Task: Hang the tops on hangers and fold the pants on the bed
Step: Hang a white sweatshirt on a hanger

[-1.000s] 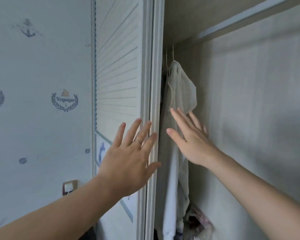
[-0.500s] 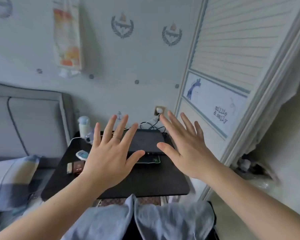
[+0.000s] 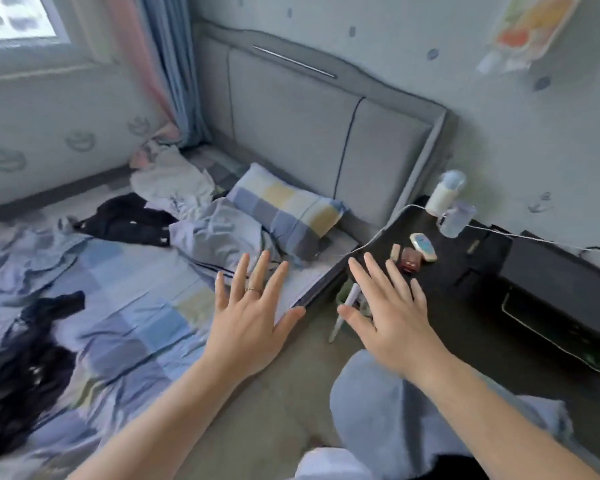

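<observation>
My left hand [image 3: 253, 313] and my right hand [image 3: 388, 313] are both raised in front of me, fingers spread, holding nothing. Beyond them lies the bed [image 3: 125, 292] with a blue checked sheet. A black garment [image 3: 125, 220] lies crumpled near the far side of the bed. Another dark garment [image 3: 24, 358] sprawls at the left edge. A white garment [image 3: 173, 181] is bunched in the far corner by the curtain. My left hand hovers over the bed's right edge, my right hand over the gap beside it.
A checked pillow [image 3: 284, 209] leans on the grey headboard [image 3: 312, 119]. A black bedside desk [image 3: 482, 271] on the right carries a white bottle [image 3: 444, 192], small items and a cable. Floor [image 3: 284, 403] runs between bed and desk. A window is at the top left.
My view has swung left from the wardrobe, past the desk, to the bed. Both hands stay raised, spread and holding nothing throughout.
</observation>
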`<state>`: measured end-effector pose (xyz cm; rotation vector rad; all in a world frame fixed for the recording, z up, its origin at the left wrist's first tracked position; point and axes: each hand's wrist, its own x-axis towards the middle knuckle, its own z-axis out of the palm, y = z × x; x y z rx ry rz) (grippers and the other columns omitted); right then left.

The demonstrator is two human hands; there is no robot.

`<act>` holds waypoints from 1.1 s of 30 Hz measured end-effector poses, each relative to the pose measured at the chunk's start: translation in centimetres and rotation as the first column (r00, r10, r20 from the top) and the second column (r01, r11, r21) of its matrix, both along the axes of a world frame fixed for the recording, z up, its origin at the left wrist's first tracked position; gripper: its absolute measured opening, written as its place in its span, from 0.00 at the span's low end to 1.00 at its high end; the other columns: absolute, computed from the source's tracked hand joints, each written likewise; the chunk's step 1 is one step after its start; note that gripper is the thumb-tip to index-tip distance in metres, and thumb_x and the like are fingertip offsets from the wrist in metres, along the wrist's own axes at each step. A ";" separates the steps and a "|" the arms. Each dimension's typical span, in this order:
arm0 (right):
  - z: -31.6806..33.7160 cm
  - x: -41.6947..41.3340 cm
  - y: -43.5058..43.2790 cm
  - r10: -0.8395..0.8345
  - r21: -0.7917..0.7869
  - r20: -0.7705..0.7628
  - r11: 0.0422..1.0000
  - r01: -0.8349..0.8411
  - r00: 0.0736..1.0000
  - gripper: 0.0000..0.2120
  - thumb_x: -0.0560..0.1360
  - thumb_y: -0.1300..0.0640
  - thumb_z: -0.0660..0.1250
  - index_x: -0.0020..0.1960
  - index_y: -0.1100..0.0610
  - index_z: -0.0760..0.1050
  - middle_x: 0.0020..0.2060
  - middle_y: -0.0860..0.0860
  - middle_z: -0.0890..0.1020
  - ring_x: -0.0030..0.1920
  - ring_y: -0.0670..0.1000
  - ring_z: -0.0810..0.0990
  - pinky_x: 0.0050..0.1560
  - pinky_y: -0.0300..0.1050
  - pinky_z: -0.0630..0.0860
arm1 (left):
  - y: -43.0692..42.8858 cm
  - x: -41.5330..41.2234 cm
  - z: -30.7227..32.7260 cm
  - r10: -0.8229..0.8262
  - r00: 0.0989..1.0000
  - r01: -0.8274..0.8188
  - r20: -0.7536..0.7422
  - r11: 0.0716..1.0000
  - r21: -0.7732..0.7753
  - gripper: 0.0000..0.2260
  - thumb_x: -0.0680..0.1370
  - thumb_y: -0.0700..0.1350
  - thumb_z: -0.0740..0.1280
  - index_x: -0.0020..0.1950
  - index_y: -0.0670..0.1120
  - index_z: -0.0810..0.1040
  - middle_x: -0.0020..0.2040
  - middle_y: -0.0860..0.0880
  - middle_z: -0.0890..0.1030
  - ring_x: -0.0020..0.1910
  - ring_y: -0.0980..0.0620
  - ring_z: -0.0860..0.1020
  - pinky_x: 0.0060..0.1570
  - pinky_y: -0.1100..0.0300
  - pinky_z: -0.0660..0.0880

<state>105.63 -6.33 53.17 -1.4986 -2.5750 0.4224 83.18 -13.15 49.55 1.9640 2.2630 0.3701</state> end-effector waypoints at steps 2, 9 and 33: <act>-1.9 -3.2 0.9 0.066 -0.059 -0.007 0.996 -0.066 0.998 0.38 0.72 0.24 0.35 0.79 0.36 0.38 0.81 0.39 0.41 0.80 0.49 0.38 0.77 0.61 0.40 | -1.3 -3.1 -1.8 0.105 0.994 -0.102 0.041 0.993 -0.059 0.37 0.74 0.73 0.34 0.81 0.61 0.41 0.82 0.56 0.38 0.80 0.49 0.34 0.77 0.40 0.37; -6.7 -13.6 5.1 0.273 -0.215 -0.043 0.937 -0.276 0.961 0.37 0.68 0.21 0.32 0.75 0.30 0.30 0.76 0.32 0.35 0.79 0.46 0.33 0.77 0.59 0.37 | -2.9 -11.6 -5.5 0.365 0.927 -0.334 0.089 0.909 -0.251 0.38 0.71 0.75 0.34 0.80 0.63 0.37 0.81 0.58 0.37 0.79 0.52 0.32 0.77 0.43 0.35; -12.0 -34.6 27.9 0.408 -0.334 0.059 0.868 -0.367 0.911 0.33 0.80 0.32 0.46 0.80 0.37 0.38 0.81 0.40 0.39 0.80 0.48 0.35 0.78 0.60 0.37 | 17.8 -31.4 -11.6 0.520 0.841 -0.445 0.150 0.822 -0.355 0.32 0.81 0.69 0.48 0.82 0.60 0.45 0.83 0.54 0.44 0.81 0.50 0.38 0.78 0.42 0.41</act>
